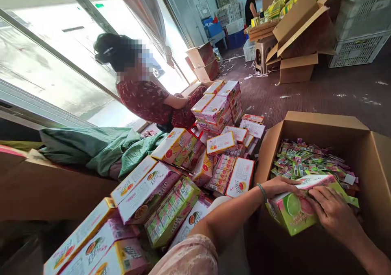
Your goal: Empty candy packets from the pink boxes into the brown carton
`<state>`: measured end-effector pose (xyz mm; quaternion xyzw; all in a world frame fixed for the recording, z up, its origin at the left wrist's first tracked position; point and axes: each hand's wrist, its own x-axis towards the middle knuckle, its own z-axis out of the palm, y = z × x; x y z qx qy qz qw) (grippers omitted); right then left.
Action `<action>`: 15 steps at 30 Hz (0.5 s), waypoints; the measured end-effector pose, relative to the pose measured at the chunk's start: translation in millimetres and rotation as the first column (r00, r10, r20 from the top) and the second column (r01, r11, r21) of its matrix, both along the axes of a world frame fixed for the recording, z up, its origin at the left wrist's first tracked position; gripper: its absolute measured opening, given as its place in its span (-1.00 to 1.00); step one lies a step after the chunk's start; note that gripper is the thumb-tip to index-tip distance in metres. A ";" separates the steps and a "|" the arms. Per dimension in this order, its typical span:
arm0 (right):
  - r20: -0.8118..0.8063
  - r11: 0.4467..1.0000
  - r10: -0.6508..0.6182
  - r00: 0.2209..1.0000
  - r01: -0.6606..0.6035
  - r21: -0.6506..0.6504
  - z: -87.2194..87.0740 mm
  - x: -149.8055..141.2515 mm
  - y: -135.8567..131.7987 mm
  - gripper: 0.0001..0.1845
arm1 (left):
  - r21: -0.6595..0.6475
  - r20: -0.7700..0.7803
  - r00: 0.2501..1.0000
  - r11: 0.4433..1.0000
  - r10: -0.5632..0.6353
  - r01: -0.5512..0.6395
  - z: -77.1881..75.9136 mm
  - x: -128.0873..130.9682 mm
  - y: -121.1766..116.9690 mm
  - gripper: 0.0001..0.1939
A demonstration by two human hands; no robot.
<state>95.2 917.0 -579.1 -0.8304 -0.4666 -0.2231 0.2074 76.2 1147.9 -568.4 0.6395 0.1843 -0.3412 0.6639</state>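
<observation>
A green and white fruit-print carton [295,214], with a lime pictured on its side, is held over the near edge of a large open cardboard box [326,122]. Lying across the carton's top left, my left hand [281,186] grips it, its fingers partly hidden. My right hand [332,212] has its bent fingers closed on the carton's top edge and side. Beneath and beyond the carton, a heap of small green and purple packets [311,159] fills the bottom of the cardboard box.
Stacked fruit-print cartons [146,185] lie left of my arms, with more piled beyond [216,104]. A person in a dark red patterned outfit [143,100] sits by the window. Green cloth [100,144] lies at left. Grey crates [360,47] and another person [252,6] are farther back.
</observation>
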 end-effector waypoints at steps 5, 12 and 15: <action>-0.129 0.999 0.013 0.992 -0.008 0.037 -4.3 3.0 -8.0 -0.60 | -0.006 0.053 0.998 0.999 -0.040 0.040 -17.0 5.7 0.8 -0.36; -0.327 0.998 0.011 0.945 0.010 0.062 6.7 -0.8 -14.2 -0.49 | 0.043 0.030 0.998 0.998 -0.049 0.048 -17.1 7.1 -2.8 -0.26; -0.386 0.999 -0.036 0.922 0.033 -0.013 1.0 -8.0 -18.7 -0.52 | 0.049 0.046 0.995 0.995 -0.085 0.083 -13.1 5.3 -4.9 -0.20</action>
